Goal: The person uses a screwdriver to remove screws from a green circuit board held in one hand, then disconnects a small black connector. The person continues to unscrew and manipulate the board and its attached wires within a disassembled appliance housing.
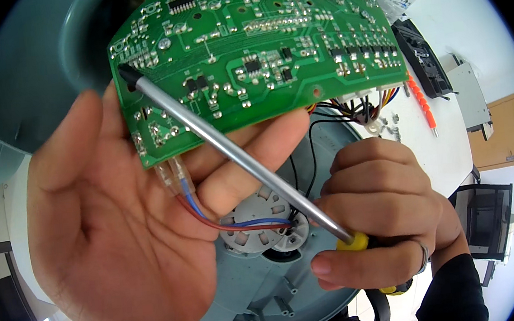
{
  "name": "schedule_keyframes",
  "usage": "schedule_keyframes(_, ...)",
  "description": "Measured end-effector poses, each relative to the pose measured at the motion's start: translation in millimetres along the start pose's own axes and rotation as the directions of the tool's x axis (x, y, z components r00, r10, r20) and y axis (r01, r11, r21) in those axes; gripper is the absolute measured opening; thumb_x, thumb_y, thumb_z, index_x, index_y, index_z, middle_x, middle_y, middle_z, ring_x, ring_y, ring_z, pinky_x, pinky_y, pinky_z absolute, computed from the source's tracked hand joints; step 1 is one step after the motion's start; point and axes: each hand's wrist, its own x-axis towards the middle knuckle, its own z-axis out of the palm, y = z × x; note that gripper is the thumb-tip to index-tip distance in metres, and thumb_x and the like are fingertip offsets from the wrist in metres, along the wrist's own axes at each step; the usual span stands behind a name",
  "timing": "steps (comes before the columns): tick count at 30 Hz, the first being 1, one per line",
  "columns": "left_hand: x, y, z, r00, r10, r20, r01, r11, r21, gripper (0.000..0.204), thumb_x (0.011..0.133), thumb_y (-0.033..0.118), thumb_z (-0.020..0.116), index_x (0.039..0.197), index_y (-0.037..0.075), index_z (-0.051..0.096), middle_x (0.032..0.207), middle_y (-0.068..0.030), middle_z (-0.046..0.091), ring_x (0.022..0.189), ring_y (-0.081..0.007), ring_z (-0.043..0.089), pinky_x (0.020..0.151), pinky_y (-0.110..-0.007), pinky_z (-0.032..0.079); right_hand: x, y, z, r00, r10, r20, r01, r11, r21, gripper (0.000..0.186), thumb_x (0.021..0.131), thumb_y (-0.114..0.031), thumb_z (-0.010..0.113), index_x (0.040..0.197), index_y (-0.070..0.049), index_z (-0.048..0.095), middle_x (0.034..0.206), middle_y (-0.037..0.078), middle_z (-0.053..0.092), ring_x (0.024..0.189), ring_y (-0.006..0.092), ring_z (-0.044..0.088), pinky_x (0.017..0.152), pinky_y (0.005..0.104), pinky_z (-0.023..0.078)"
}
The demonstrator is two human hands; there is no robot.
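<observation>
Though the circuit board [257,44] is green, chips [251,66] are black; solder [271,25] shines.

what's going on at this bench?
Someone is holding up a green circuit board with an open left hand, fingers under its lower edge. Their right hand grips a yellow-handled screwdriver, its dark tip over the board's left part; I can't tell if it's touching. Red and blue wires hang from the board toward the blue-grey housing below. The board is out but still wired.
</observation>
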Motion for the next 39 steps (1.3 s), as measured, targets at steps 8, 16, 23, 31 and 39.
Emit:
schedule_keyframes(8, 0, 1, 5, 0.999, -0.015, -0.043, 0.013, 0.998, -0.063, 0.061, 0.108, 0.035, 0.024, 0.145, -0.014, 0.03, 0.142, -0.0368, 0.045, 0.131, -0.0497, 0.049, 0.116, -0.053, 0.042, 0, -7, 0, 0.999, 0.035, 0.011, -0.036, 0.999, 0.02, 0.031, 0.082, -0.019, 0.08, 0.109, -0.021, 0.064, 0.097, 0.007, 0.065, 0.076, 0.0248, 0.064, 0.065, 0.037, 0.054)
schedule_keyframes(16, -1, -1, -5, 0.996, 0.047, -0.079, -0.048, 0.999, -0.021, 0.057, 0.108, 0.032, 0.026, 0.144, -0.012, 0.033, 0.142, -0.0328, 0.048, 0.132, -0.0465, 0.049, 0.114, -0.058, 0.043, -3, -8, -2, 0.999, 0.021, 0.039, -0.021, 1.0, -0.01, 0.034, 0.081, -0.014, 0.078, 0.111, -0.022, 0.063, 0.1, 0.006, 0.065, 0.078, 0.0235, 0.065, 0.068, 0.037, 0.055)
schedule_keyframes(23, -4, 3, -3, 0.998, 0.045, -0.047, -0.047, 0.999, -0.027, 0.055, 0.108, 0.029, 0.029, 0.144, -0.013, 0.032, 0.14, -0.0343, 0.049, 0.132, -0.0448, 0.05, 0.112, -0.052, 0.047, 4, -5, 1, 0.995, -0.041, 0.087, 0.045, 0.998, -0.053, 0.04, 0.076, -0.01, 0.077, 0.112, -0.02, 0.062, 0.1, 0.006, 0.065, 0.077, 0.0227, 0.064, 0.065, 0.0353, 0.054)
schedule_keyframes(31, 4, -3, -1, 0.999, 0.037, 0.021, -0.036, 0.999, -0.033, 0.055, 0.109, 0.027, 0.026, 0.144, -0.016, 0.029, 0.141, -0.0347, 0.047, 0.132, -0.0456, 0.049, 0.114, -0.045, 0.047, -1, 4, 9, 0.991, -0.111, 0.072, 0.122, 0.979, -0.166, 0.038, 0.076, -0.008, 0.074, 0.111, -0.019, 0.062, 0.093, 0.005, 0.062, 0.071, 0.0202, 0.061, 0.058, 0.0331, 0.05)
schedule_keyframes(39, 2, -7, -1, 0.995, 0.095, 0.002, -0.095, 0.995, 0.034, 0.054, 0.111, 0.027, 0.023, 0.145, -0.015, 0.027, 0.141, -0.0345, 0.047, 0.132, -0.0451, 0.049, 0.113, -0.045, 0.048, -1, 6, 11, 0.99, -0.138, 0.03, 0.141, 0.981, -0.135, 0.036, 0.077, -0.007, 0.074, 0.11, -0.017, 0.062, 0.088, 0.005, 0.06, 0.064, 0.0191, 0.058, 0.054, 0.0321, 0.048)
